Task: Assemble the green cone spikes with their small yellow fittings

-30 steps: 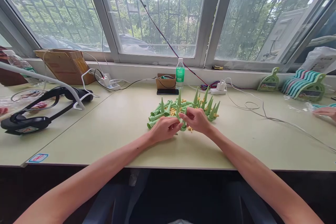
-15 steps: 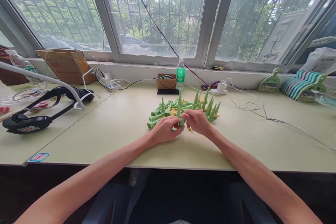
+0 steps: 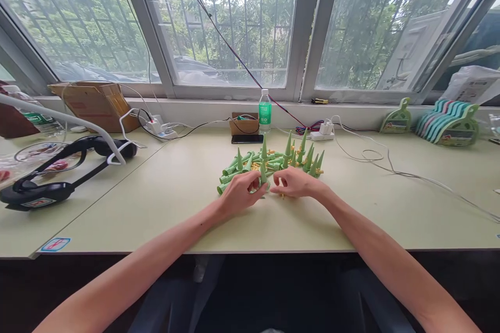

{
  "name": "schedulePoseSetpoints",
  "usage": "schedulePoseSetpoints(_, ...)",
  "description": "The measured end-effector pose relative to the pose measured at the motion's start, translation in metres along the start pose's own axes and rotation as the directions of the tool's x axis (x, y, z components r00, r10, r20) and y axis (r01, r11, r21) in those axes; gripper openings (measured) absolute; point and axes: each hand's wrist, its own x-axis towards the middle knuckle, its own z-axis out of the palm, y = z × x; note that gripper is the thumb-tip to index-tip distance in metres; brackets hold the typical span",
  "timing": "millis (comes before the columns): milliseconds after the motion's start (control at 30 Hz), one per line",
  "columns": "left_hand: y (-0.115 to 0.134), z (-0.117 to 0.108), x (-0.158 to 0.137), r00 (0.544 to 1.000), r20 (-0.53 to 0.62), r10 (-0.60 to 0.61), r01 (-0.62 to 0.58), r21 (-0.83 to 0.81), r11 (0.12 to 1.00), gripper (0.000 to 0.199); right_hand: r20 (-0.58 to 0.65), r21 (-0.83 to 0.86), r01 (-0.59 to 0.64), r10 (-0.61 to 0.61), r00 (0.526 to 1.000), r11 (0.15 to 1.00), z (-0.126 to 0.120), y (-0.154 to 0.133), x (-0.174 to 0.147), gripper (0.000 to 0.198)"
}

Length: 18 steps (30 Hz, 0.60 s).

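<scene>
My left hand (image 3: 241,190) is closed around a green plastic cone-shaped piece (image 3: 263,173), which stands upright with its point up. Just right of it, my right hand (image 3: 297,182) is low over the table, its thumb and forefinger apart. Small yellow pieces (image 3: 283,196) lie right under its fingers. Behind both hands spreads a pile of green tubes (image 3: 228,178) and loose yellow pieces. Several more green cones (image 3: 288,150) stand upright or lean at the right of the pile.
A water bottle (image 3: 264,112), a small cardboard box (image 3: 244,124) and a black phone (image 3: 247,139) are behind the pile. A black headset (image 3: 47,187) lies at the left. White cables (image 3: 390,166) and several small dustpans (image 3: 449,125) are on the right.
My right hand has come away from the green cone and dropped lower toward the table. My left hand keeps hold of the cone. The view has shifted slightly.
</scene>
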Motion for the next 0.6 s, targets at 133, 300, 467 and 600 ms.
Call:
schedulePoseSetpoints(133, -0.003, 0.001, -0.001, 1.000, 0.003, 0.013, -0.013, -0.003, 1.000, 0.027, -0.020, 0.058, 0.044, -0.043, 0.999, 0.997, 0.004, -0.002, 0.001, 0.014)
schedulePoseSetpoints(300, -0.003, 0.001, -0.001, 1.000, 0.013, 0.013, -0.013, -0.009, 1.000, 0.026, -0.036, 0.111, 0.072, -0.069, 0.997, 0.991, 0.008, -0.003, 0.002, 0.010)
schedulePoseSetpoints(467, -0.003, 0.001, -0.001, 1.000, 0.002, 0.009, -0.009, -0.005, 1.000, 0.026, -0.051, 0.088, 0.107, -0.102, 0.993, 0.990, 0.010, -0.002, 0.003, 0.014)
schedulePoseSetpoints(600, -0.004, 0.001, -0.001, 1.000, 0.012, 0.021, -0.020, -0.018, 1.000, 0.026, -0.065, 0.007, 0.118, -0.118, 0.991, 0.993, 0.013, -0.002, 0.004, 0.018)
